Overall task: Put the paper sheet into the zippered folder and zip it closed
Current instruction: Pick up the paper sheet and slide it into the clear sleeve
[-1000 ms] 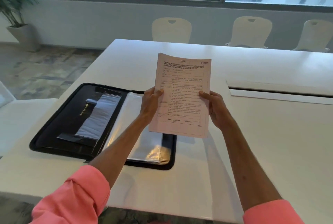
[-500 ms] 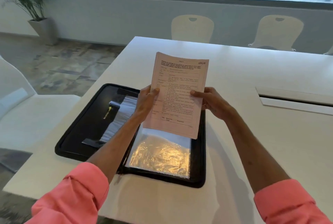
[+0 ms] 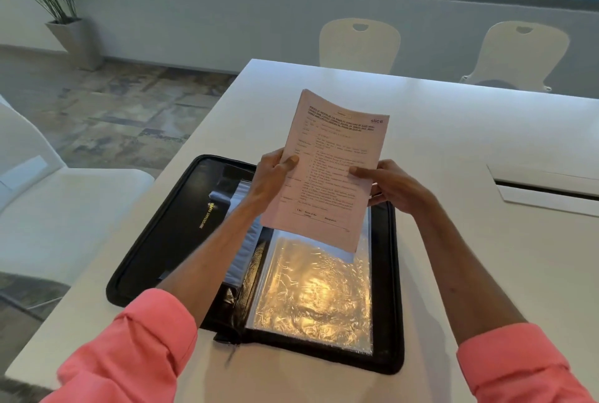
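Observation:
A printed paper sheet (image 3: 334,162) is held upright above the table, tilted slightly to the right. My left hand (image 3: 274,172) grips its left edge and my right hand (image 3: 393,187) grips its right edge. Below it a black zippered folder (image 3: 168,240) lies open flat on the white table (image 3: 470,130). Shiny clear plastic sleeves (image 3: 314,292) fill the folder's right half, and the sheet's lower edge hangs just above them. The zipper pull (image 3: 230,349) dangles at the folder's near edge.
White chairs stand at the far side (image 3: 359,41) and another white chair (image 3: 58,204) sits left of the table. A cable slot with a flap (image 3: 544,191) is set into the table at the right. A potted plant (image 3: 61,3) stands by the window wall.
The sheet and both hands have moved left over the folder's right half, and the view has shifted left and down so the folder now sits under the sheet.

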Available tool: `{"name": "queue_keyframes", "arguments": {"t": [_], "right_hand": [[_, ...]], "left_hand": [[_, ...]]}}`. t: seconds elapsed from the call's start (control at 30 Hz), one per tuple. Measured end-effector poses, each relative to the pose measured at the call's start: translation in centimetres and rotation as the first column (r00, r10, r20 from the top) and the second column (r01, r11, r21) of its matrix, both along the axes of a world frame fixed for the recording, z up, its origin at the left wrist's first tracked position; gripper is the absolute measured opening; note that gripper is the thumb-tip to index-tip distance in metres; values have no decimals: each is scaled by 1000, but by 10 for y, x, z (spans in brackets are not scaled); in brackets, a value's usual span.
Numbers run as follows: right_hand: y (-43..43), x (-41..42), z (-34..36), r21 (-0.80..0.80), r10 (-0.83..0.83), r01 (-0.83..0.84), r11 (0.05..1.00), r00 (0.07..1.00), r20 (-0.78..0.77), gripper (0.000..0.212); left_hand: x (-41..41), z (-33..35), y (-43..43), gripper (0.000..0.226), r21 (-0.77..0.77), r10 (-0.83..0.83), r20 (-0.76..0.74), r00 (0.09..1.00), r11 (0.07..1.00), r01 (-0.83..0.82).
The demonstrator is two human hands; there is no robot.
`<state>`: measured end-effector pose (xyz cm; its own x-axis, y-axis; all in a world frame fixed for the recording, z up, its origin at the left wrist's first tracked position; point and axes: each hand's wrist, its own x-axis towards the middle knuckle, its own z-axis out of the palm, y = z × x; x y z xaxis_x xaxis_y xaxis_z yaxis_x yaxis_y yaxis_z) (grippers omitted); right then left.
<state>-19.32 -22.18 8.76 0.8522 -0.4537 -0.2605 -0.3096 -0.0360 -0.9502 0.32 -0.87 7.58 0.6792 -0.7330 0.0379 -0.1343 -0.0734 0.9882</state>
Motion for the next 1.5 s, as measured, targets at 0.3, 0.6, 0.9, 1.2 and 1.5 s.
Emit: {"name": "queue_keyframes", "arguments": {"t": [0.3,0.6,0.9,1.2,1.5], "right_hand": [[-17,-1,9,-34,-23,24,999,999,25,31],[-33,-29,5,-53,-445,470,881,862,244,21],[-28,-36,2,158,-712,707,690,620,330,20],[-21,-36,-4,203,-733,710,675,613,294,18],[-28,-34,-10,207,-718,693,691,624,308,19]], "left_hand": [[18,-3,-15,22,-18,-77,-67,995,997,76],[10,-39,-19,33,178,233,256,938,943,-283],[-26,-95,-19,41,342,-267,780,566,939,-27],[-44,-102,-12,53,349,-296,829,475,937,-24],[-38,-95,-20,48,334,-266,825,498,941,-50]]}}
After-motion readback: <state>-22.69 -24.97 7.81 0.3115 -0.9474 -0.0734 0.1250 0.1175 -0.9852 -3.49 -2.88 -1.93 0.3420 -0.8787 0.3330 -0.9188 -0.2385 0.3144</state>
